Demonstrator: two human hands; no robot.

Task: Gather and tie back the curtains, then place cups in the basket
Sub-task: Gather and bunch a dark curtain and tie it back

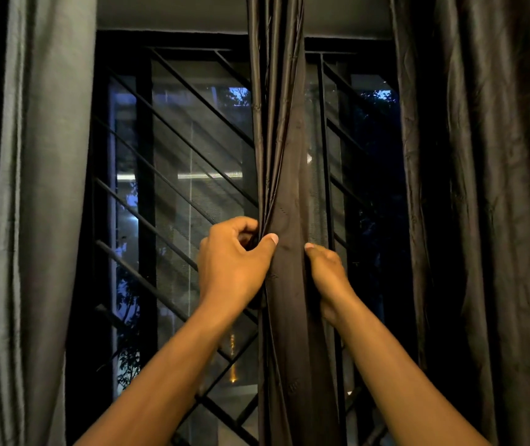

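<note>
Head view: a dark window [189, 175] with a slanted metal grille [173, 194] fills the room's far wall, lighter curtains [28, 188] hanging left and right. The gathered dark curtain [284, 175] hangs at centre. The left hand [234, 262] pinches its left edge, fingers curled on the fabric. The right hand [328, 272] grips its right edge; its fingers are hidden behind the cloth.

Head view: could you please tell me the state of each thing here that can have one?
middle curtain: bunched into a narrow column, not tied.
left curtain: drawn aside, hanging loose.
right curtain: drawn aside, hanging loose.
left hand: grip closed on the middle curtain's left edge.
right hand: fingers curled round its right edge.
window grille: uncovered; the window itself cannot be told.
</note>
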